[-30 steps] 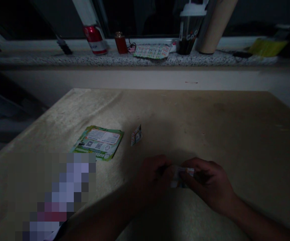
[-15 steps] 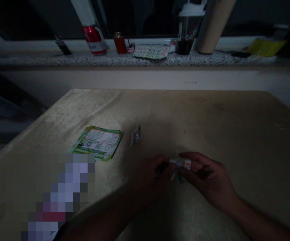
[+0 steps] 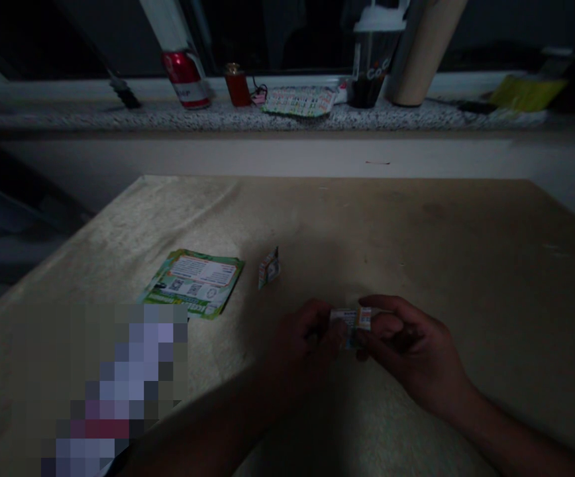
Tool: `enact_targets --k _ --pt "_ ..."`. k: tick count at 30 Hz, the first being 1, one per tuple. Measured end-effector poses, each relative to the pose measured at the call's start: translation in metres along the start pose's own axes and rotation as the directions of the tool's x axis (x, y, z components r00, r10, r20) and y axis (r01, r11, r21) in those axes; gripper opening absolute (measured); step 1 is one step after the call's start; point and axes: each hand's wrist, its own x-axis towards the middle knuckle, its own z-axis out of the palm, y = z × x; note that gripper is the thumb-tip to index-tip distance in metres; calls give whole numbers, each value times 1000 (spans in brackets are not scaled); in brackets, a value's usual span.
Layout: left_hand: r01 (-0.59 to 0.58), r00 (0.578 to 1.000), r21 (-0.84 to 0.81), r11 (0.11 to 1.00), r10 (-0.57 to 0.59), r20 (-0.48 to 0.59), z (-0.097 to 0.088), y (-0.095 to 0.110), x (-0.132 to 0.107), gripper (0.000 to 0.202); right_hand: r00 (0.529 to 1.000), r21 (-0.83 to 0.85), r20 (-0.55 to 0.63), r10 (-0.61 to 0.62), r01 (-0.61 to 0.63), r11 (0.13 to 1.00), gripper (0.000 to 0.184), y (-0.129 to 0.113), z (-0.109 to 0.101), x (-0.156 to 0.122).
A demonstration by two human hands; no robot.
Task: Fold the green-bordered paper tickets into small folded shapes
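Note:
Both hands meet low over a dim tan table (image 3: pixel 417 225). My left hand (image 3: pixel 302 344) and my right hand (image 3: pixel 411 351) pinch a small printed paper piece (image 3: pixel 351 319) between their fingertips, left from the left end, right from the right end. The piece is pale with orange and blue marks. A second small folded paper scrap (image 3: pixel 269 267) stands on the table just beyond my left hand. A green and white printed packet (image 3: pixel 193 283) lies flat further left.
A stone window ledge (image 3: pixel 118 118) runs along the back with a red can (image 3: pixel 187 81), a small red lighter (image 3: pixel 236 87), a colourful printed sheet (image 3: pixel 300 101), a dark lidded cup (image 3: pixel 371 59), a cardboard tube (image 3: pixel 424 56) and yellow packaging (image 3: pixel 528 91). A blurred patch covers the lower left.
Both hands have lifted the small paper piece slightly up and away from me, and it has turned between the fingertips. The scrap and the packet have not moved.

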Motion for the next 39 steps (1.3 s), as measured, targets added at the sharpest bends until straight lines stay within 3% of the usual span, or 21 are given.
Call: enact_targets --k 5,11,17,21,27,33,39 --pt "24 996 -75 997 -18 83 4 -2 0 38 998 -17 63 29 -28 999 40 0 2 -3" --pt "-26 998 -39 999 28 53 7 0 -3 26 996 -32 83 34 -32 999 43 2 2 -4" --pt "5 999 -119 993 0 42 4 6 -3 36 992 -15 121 39 -38 999 51 2 1 -6" --pt "9 995 -174 985 8 97 5 6 -3 41 995 -80 98 -32 39 996 45 2 1 -7" --pt "-10 997 -85 996 17 77 6 6 -4 33 985 -318 124 -122 156 935 15 3 1 -9" --pt "-90 987 -127 988 106 120 1 8 -3 29 988 -176 150 -33 60 983 24 3 1 -10" --pt "-129 981 -37 991 133 138 -2 5 -3 25 989 -149 146 -28 50 988 17 0 0 -8"
